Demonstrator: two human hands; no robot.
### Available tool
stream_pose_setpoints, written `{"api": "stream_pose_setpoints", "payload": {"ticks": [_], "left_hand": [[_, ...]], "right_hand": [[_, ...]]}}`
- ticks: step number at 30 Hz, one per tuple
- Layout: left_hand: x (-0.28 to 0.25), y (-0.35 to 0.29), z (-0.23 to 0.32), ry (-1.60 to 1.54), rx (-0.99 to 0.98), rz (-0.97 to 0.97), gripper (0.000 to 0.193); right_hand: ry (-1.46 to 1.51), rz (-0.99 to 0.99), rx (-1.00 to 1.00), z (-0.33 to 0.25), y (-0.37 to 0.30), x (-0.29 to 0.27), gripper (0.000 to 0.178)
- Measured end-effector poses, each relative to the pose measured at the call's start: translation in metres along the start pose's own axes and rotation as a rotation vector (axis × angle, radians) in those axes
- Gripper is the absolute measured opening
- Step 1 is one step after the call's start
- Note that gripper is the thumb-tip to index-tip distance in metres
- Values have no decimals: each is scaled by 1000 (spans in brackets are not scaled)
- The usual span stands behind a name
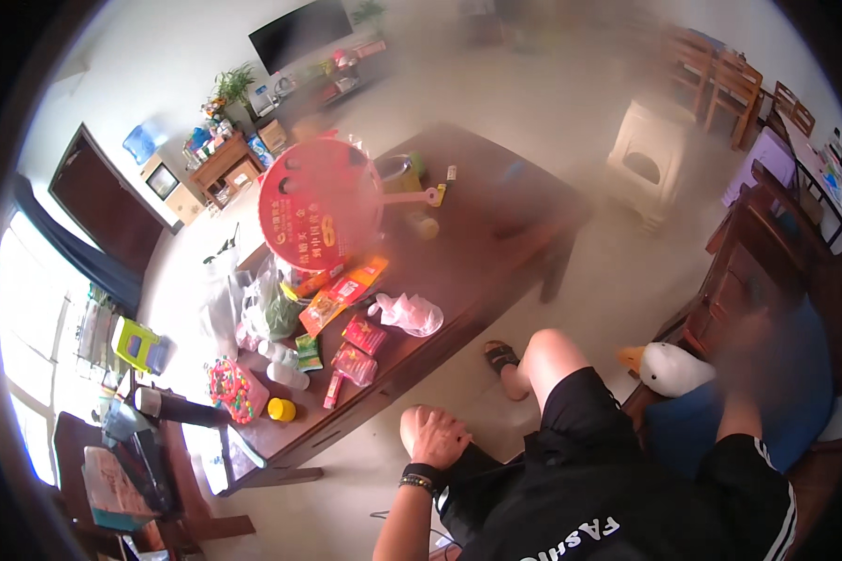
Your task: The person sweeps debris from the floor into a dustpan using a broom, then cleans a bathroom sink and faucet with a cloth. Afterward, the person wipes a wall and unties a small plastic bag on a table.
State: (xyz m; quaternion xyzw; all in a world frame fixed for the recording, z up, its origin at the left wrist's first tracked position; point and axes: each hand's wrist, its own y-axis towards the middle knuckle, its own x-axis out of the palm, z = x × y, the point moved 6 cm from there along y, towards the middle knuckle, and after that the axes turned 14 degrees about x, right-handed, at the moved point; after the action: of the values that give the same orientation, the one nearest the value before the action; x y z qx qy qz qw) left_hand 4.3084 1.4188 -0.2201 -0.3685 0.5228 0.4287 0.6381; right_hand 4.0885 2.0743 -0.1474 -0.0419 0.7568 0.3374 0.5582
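Observation:
My left hand lies over my left knee with its fingers stretched out and nothing in them. A bracelet and a dark band circle that wrist. My right hand is a smeared blur over the blue cushion at my right, beside a white plush toy with an orange beak; its fingers cannot be made out. On the wooden table in front are a red round fan, an orange packet, a pink plastic bag, red boxes and a yellow-lidded jar.
White bottles, a clear plastic bag and a pink tray of colourful pieces crowd the table's left end. A cream stool stands beyond the table. Wooden chairs stand at the far right, and a green-and-white stool at the left.

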Motion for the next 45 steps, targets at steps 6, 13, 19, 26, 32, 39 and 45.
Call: {"api": "stream_pose_setpoints", "payload": {"ticks": [6, 13, 19, 26, 32, 39, 45], "left_hand": [[-4, -15, 0, -44, -34, 107, 25], [0, -21, -7, 4, -57, 114, 22], [2, -15, -12, -60, -74, 105, 22], [0, -29, -18, -27, -116, 91, 24], [-3, -34, -23, -52, -127, 106, 26], [4, -28, -21, -66, -90, 128, 25], [-19, -23, -22, -254, -169, 228, 34]], "right_hand": [[-133, 73, 89, -9, -4, -19, 49], [640, -212, -609, -144, -132, -119, 18], [1100, -630, -1539, -261, -364, -205, 16], [916, -463, -1761, -328, -507, -222, 22], [1157, -629, -1551, -335, -493, -229, 17], [1445, -1437, -1110, -329, -419, -264, 13], [1175, -1885, -978, -301, -403, -256, 13]]}}
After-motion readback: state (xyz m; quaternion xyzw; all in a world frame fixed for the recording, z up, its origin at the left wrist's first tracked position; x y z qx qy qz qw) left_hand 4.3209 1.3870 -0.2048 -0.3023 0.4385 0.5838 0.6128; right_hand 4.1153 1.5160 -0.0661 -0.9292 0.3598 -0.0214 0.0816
